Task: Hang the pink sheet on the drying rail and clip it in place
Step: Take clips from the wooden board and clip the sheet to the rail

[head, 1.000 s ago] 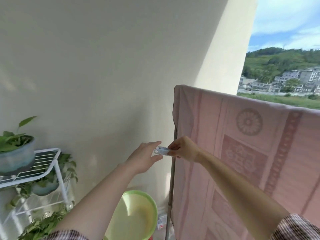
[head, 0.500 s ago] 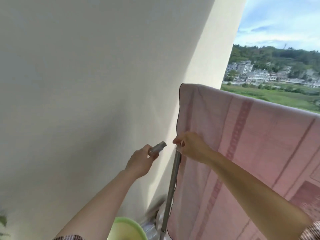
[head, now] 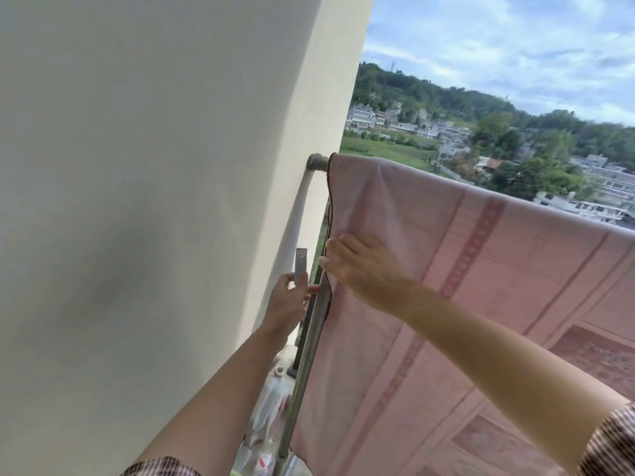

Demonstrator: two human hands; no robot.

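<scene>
The pink patterned sheet (head: 464,286) hangs draped over the drying rail, whose bare grey end (head: 318,162) shows at the wall. My right hand (head: 357,266) lies flat on the sheet's left edge, fingers spread, pressing it near the upright metal post (head: 309,352). Just left of it, my left hand (head: 288,304) holds a grey clip (head: 301,266) upright, its dotted tip pointing up, a little apart from the sheet's edge.
A cream wall (head: 154,201) fills the left side, close to my left arm. A white pipe (head: 302,207) runs down it below the rail's end. Plastic bags and bottles (head: 268,413) lie at the post's foot. Beyond the rail are open sky and distant buildings.
The view has tilted up and the rail's end has come into sight. My right hand moved from pinching the sheet's edge to lying flat on it. My left hand turned the clip upright.
</scene>
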